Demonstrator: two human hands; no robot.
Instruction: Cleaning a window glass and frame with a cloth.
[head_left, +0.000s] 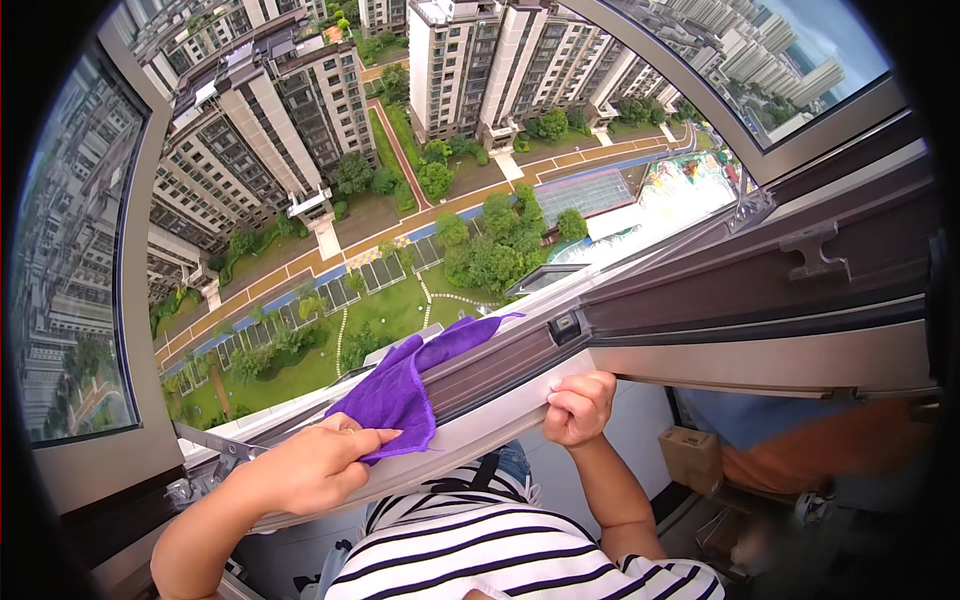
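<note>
A purple cloth lies draped across the lower window frame, with one end reaching over its outer edge. My left hand grips the cloth's near end between thumb and fingers, on the inner side of the frame. To the right, my right hand is curled over the frame's inner edge near the corner, its fingers closed on it. A small black fitting sits in the track just above that hand.
Open window sashes stand at left and upper right, with metal hinges by the left corner. Beyond the frame is a long drop to lawns and tall buildings. A cardboard box stands indoors at right.
</note>
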